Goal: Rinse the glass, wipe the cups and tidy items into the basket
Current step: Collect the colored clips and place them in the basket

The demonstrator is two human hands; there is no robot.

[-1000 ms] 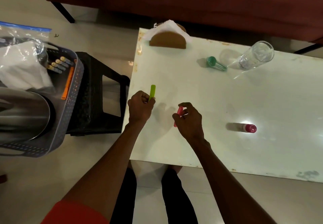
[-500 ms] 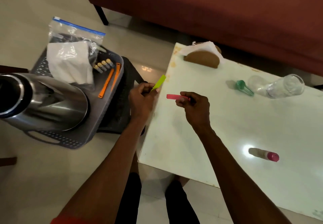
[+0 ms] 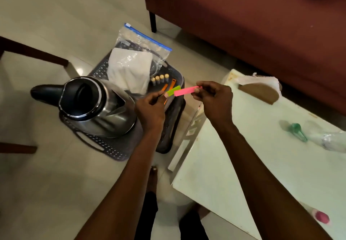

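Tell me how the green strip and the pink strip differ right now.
The green strip is pinched by the left hand; the pink strip by the right hand. The pink strip shows more of its length and overlaps the green strip's end. Both are thin flat strips held in the air over the basket.

A home living room: a dark red upholstered sofa (image 3: pixel 252 24) on a thin black leg stands on a pale glossy tiled floor (image 3: pixel 46 24), directly behind a low white desk (image 3: pixel 252 174) with worn, stained edges. On the desk nearest the sofa sits a brown half-round wooden napkin holder (image 3: pixel 259 92) stuffed with white tissue. Left of the desk, a grey perforated plastic basket (image 3: pixel 110 149) holds a stainless steel electric kettle (image 3: pixel 93 106) and a clear zip-top bag (image 3: pixel 138 56), ordinary household goods.
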